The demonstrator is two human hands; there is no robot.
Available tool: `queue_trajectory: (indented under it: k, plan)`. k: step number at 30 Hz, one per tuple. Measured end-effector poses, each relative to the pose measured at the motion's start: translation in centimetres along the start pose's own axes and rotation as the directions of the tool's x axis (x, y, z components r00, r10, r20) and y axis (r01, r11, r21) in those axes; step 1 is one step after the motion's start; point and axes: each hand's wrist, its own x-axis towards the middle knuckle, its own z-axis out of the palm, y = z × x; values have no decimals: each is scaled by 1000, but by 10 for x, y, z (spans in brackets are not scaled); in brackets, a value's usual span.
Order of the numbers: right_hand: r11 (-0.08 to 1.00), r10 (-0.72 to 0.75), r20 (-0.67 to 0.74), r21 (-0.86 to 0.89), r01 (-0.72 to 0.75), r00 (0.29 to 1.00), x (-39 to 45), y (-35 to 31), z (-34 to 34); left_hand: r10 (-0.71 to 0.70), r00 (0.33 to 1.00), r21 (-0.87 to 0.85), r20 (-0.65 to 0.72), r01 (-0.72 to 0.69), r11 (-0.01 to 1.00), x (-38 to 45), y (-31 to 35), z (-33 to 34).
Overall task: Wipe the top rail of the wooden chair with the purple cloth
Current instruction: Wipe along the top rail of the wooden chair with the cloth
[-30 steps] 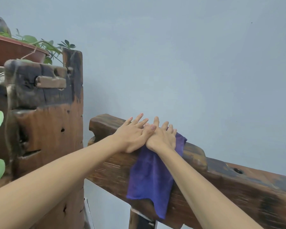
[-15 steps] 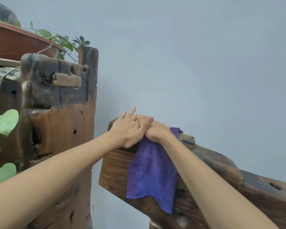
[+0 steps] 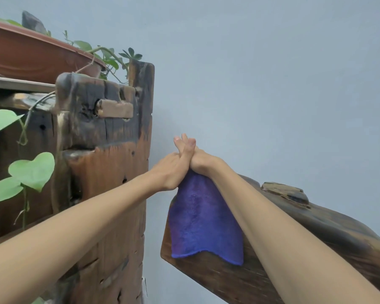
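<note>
wood chair top rail [image 3: 316,227], purple cloth [image 3: 203,218] draped over end

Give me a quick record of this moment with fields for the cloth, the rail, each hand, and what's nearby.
cloth: purple cloth draped over the rail's left end, hanging down its near face
rail: dark wooden top rail, sloping down to the right in view
right hand: right hand on top of the cloth, pressing it to the rail
left hand: left hand laid against the right hand, fingers overlapping
nearby: wooden post to the left, apart from the rail; planter with green vines on top
background: plain pale wall
</note>
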Motion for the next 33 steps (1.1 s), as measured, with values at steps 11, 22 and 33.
queue_trajectory:
  k: [11,22,33]
  plan:
    - [982,-74,-248,153,115,966,-23,-9,-2,152,972,139,-180,-128,982,-17,18,-4]
    - [987,137,-56,89,-132,989,-71,54,-42,158,979,479,127,-200,855,-15,71,40]
    - [994,84,-109,-62,-91,990,-108,90,-66,159,960,474,231,-254,843,-13,106,78]
